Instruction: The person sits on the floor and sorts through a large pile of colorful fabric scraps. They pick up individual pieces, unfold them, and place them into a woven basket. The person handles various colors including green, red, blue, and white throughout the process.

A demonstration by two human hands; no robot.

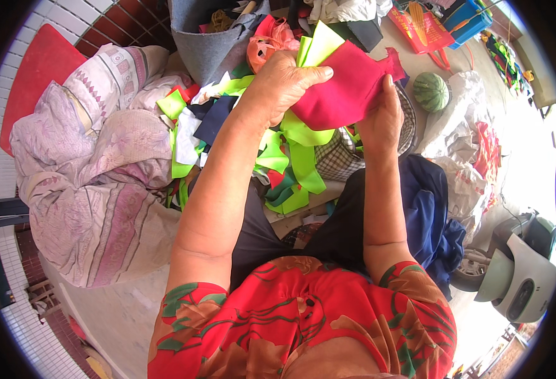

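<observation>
magenta cloth [344, 95] raised at one o'clock, its left edge and a lime piece [320, 45] pinched by the left hand [287, 82], its right edge grasped by the right hand [382, 117], watermelon [431, 92] apart at two, bundled bedding [111, 158] well clear at nine

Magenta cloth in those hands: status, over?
Left hand grips magenta cloth alongside yellow-green pieces. Right hand at cloth's right side. Cloth raised, middle uncovered; fabric scraps below.
</observation>
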